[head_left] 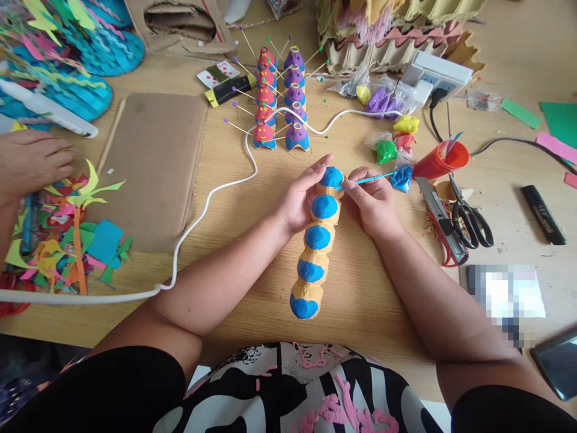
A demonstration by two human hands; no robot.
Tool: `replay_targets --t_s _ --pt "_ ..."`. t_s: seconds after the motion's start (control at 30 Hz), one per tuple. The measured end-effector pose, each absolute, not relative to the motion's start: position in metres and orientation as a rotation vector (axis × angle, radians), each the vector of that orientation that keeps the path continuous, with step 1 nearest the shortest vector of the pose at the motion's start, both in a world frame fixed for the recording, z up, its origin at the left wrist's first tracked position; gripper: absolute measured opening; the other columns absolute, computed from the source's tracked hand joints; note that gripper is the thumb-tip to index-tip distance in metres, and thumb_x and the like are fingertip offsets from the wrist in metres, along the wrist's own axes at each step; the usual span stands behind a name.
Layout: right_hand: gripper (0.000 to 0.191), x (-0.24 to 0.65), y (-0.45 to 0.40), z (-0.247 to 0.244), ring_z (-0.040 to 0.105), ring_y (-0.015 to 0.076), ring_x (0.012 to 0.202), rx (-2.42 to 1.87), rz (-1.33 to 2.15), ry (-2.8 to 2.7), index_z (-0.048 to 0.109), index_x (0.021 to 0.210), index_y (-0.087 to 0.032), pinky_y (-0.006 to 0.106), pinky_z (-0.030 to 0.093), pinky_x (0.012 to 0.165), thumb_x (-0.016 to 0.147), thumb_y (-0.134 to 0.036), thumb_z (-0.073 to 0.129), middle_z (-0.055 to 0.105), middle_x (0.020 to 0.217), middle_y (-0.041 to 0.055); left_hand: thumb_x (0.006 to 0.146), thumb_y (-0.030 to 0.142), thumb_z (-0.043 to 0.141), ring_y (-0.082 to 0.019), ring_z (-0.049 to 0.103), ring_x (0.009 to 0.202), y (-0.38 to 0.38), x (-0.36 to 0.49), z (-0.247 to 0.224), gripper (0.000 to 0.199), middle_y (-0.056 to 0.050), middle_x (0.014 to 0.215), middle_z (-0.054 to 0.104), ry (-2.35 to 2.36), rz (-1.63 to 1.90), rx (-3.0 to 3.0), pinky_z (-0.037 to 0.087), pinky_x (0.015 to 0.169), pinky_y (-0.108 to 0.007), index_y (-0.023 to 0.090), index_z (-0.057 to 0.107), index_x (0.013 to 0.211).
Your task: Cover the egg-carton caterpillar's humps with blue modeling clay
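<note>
- Head view: we have the strip (318,237) in front of us, its long axis running away from our body, far end leaning a little right.
- Left hand (295,198) is at the strip's far end, left side, fingers curled around the edge — thumb up by the far cap (332,177).
- Right hand (376,204) is on the other side, pinching the blue tool (372,178) between thumb and fingers. Tool lies crosswise to the strip, tip at the far cap's right edge; we can't tell if it touches.
- Both hands near the far cap; the other four blue caps run back toward us, past the wrists. Can't tell if the near end rests on the table (252,240).
- Containers: red cup (428,161) right of the right hand, tilted, thin sticks in it. Blue bag (401,178) just past the tool's outer end, blue stuff inside; green bag (386,151), red bag (404,142), yellow bag (406,124) and purple bag (382,102) beyond.
- Scissors (471,224) and cutter (444,224) nearer us than the cup — beside each other.
</note>
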State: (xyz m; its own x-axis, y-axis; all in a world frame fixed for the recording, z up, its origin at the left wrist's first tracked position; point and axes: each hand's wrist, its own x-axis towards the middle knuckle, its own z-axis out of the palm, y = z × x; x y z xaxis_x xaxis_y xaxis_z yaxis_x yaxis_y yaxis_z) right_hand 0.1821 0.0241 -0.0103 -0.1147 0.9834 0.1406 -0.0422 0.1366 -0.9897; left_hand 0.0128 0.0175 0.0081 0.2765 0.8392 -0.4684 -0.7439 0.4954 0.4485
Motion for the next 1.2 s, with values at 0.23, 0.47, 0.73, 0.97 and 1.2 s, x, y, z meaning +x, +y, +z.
replay_targets --t_s 0.23,0.47,0.73,0.97,1.2 --pt "0.059 0.1816 0.0234 -0.0097 0.049 0.0143 0.070 -1.029 1.187 -1.301 0.066 0.080 -0.026 0.030 0.041 0.062 0.075 -0.077 0.094 0.058 0.075 -0.0022 0.108 0.027 0.063 -0.018 0.082 0.121 0.0172 0.0141 0.0099 0.047 0.002 0.098 0.081 0.739 1.088 0.168 0.061 0.113 -0.029 0.032 0.066 0.155" --pt "0.061 0.1807 0.0245 -0.0114 0.051 0.0151 0.072 -1.038 1.175 -1.292 0.065 0.082 -0.026 0.030 0.044 0.064 0.073 -0.079 0.094 0.059 0.078 -0.0022 0.108 0.030 0.063 -0.018 0.083 0.119 0.0172 0.0147 0.0102 0.051 0.001 0.108 0.084 0.746 1.082 0.155 0.062 0.111 -0.029 0.033 0.062 0.159" --pt "0.061 0.1812 0.0253 -0.0126 0.054 0.0163 0.076 -0.972 1.191 -1.277 0.064 0.076 -0.026 0.032 0.047 0.070 0.073 -0.077 0.095 0.059 0.080 -0.0011 0.108 0.030 0.064 -0.017 0.083 0.108 0.0175 0.0117 0.0083 0.047 0.003 0.094 0.081 0.730 1.061 0.188 0.060 0.114 -0.031 0.032 0.067 0.154" --pt "0.057 0.1800 0.0239 -0.0099 0.050 0.0152 0.070 -0.996 1.197 -1.318 0.065 0.081 -0.027 0.031 0.044 0.064 0.076 -0.076 0.094 0.059 0.077 -0.0021 0.108 0.029 0.065 -0.015 0.083 0.102 0.0187 0.0102 0.0066 0.043 0.005 0.088 0.078 0.716 1.052 0.176 0.059 0.114 -0.032 0.034 0.070 0.151" --pt "0.057 0.1801 0.0242 -0.0118 0.049 0.0152 0.071 -0.961 1.191 -1.281 0.064 0.078 -0.026 0.030 0.042 0.064 0.075 -0.075 0.095 0.058 0.076 -0.0020 0.111 0.032 0.060 -0.015 0.083 0.099 0.0164 0.0108 0.0124 0.046 0.005 0.088 0.080 0.723 1.043 0.163 0.061 0.107 -0.029 0.033 0.065 0.157"
